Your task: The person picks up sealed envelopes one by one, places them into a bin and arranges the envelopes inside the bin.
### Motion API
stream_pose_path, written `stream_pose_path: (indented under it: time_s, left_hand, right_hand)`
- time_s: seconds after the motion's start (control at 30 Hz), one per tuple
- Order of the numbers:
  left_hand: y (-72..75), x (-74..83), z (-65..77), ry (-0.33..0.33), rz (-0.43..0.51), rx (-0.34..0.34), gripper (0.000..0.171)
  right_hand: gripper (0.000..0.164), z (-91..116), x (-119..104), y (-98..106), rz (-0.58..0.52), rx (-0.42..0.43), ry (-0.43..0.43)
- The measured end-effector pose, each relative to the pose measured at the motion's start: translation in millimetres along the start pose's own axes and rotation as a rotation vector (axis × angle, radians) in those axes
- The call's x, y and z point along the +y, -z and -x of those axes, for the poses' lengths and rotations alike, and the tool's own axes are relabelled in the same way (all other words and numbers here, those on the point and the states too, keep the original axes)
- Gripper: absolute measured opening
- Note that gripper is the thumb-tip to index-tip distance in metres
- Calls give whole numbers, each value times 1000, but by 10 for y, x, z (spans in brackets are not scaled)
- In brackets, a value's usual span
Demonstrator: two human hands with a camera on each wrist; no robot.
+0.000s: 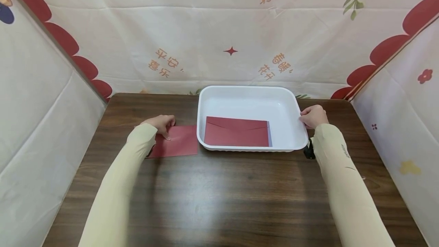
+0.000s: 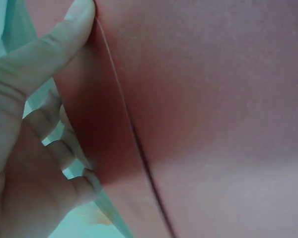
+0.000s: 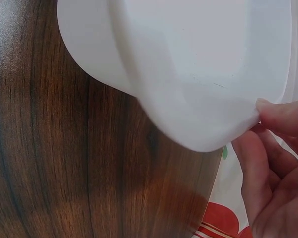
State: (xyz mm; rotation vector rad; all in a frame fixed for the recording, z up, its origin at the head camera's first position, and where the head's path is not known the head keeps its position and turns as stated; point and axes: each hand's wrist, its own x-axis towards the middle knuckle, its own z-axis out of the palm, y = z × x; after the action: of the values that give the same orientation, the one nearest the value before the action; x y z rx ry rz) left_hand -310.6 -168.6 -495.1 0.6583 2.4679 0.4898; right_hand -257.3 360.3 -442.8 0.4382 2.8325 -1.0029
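A red envelope [image 1: 183, 140] lies left of a white plastic tray [image 1: 288, 134] in the head view. My left hand [image 1: 159, 123] grips the envelope's far edge. In the left wrist view the thumb presses the envelope's face [image 2: 213, 99], while curled fingers [image 2: 59, 153] sit at its edge, partly hidden. My right hand [image 1: 313, 116] pinches the tray's right rim between thumb and fingers; the right wrist view shows this rim [image 3: 203, 146] close up. Inside the tray, along its near side, rests another red envelope [image 1: 236, 134]. A strip of something bluish-purple [image 1: 269, 133] shows at its right end.
Under everything is a dark wood-grain table [image 1: 219, 193]. A pale patterned cloth [image 1: 219, 48] hangs behind the far edge, and similar cloth walls [image 1: 41, 98] stand at both sides. The tray is at the table's far edge.
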Motion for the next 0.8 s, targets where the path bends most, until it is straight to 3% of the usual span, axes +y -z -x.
stream_pose_path:
  time_s: [0.3,0.43,0.6,0.8]
  left_hand:
    - [176,153,195,58,14,-69,27]
    - [258,138,224,29,3,-87,21]
    - [417,163,297,0,-44,-116,22]
    - [628,246,432,29,-65,-180,22]
  right_hand:
    - [25,13,-14,-3,11,1,0]
    - [24,21,-22,-8,16,6,3]
    - [24,18,-19,-2,14,11,5]
    - [25,15,-23,6,11,-4,-16]
